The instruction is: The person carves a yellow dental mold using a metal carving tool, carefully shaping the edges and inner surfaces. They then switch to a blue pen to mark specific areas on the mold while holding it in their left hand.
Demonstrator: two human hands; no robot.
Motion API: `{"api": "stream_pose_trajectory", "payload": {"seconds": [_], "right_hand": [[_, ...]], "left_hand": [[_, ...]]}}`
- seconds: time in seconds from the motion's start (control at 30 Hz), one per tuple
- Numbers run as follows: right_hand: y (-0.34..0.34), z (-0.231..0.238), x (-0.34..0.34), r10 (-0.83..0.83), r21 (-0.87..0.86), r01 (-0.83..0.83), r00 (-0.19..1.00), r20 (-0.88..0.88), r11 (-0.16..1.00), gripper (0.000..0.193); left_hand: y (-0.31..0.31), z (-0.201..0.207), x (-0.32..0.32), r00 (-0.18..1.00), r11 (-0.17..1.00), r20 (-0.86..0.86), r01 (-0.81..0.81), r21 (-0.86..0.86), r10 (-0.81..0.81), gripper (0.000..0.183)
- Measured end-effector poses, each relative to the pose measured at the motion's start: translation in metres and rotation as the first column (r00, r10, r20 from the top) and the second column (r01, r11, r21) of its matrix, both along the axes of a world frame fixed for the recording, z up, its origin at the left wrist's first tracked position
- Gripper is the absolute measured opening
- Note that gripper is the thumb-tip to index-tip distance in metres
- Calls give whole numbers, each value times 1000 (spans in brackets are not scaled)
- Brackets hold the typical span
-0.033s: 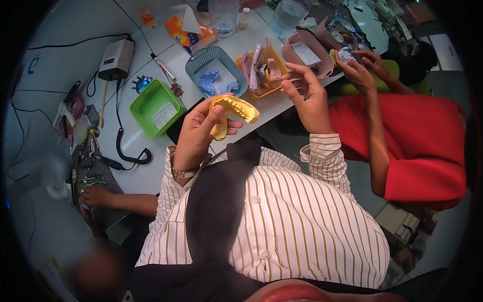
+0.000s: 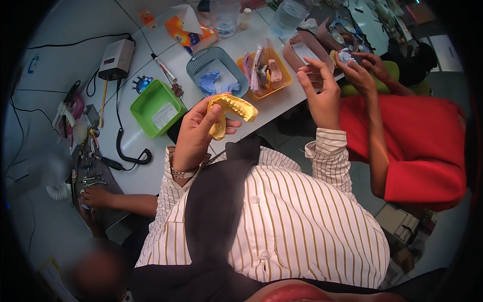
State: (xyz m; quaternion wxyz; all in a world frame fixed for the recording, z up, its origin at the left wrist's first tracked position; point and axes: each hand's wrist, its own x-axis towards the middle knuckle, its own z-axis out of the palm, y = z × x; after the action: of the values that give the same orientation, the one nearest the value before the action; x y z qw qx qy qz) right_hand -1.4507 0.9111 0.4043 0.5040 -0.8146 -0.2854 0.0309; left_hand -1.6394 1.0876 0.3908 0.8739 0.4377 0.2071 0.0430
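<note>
My left hand [image 2: 197,128] is closed round a yellow dental cast [image 2: 238,105], a horseshoe-shaped plaster model with a row of teeth along its arch. Thumb on the near face, fingers behind it, I hold it above the table's front edge. My right hand [image 2: 322,98] is raised apart from the cast, its fingers loosely bent and spread, with nothing I can make out in them. Beyond the cast stands a grey-blue basket [image 2: 195,61] with blue dental models [image 2: 209,80] in it. An orange basket [image 2: 283,83] beside it holds pink pieces and clear bags.
A green basket [image 2: 138,108] with a paper slip stands at left, near a marker [image 2: 163,68] and a corded white control box [image 2: 116,59]. A pink basket [image 2: 294,53] lies beyond my right hand. A co-worker in red [image 2: 412,146] sits at right; another person's hand [image 2: 98,196] works at left.
My right hand has shifted to the right, away from the cast and the orange basket. The left hand and the dental cast have barely moved.
</note>
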Motion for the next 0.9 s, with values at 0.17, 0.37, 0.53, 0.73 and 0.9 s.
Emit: {"api": "stream_pose_trajectory", "payload": {"seconds": [0.17, 0.37, 0.53, 0.73, 0.9], "right_hand": [[-50, 26, 98, -162, -308, 327, 874, 458, 893, 31], [-76, 19, 176, 19, -771, 174, 972, 234, 612, 31], [-81, -2, 176, -18, -775, 179, 977, 212, 606, 33], [-72, 6, 158, -125, -844, 275, 961, 245, 460, 43], [-73, 10, 147, -76, -763, 388, 908, 411, 517, 62]], "left_hand": [[21, 4, -8, 997, 997, 17, -72, -7, 72, 42], [30, -2, -4, 981, 979, 5, -191, -74, 192, 41], [36, -12, 1, 977, 972, 17, -211, -105, 214, 39], [42, -12, 16, 980, 969, 2, -198, -150, 200, 35], [48, -21, 26, 989, 957, 39, -129, -262, 144, 34]]}}
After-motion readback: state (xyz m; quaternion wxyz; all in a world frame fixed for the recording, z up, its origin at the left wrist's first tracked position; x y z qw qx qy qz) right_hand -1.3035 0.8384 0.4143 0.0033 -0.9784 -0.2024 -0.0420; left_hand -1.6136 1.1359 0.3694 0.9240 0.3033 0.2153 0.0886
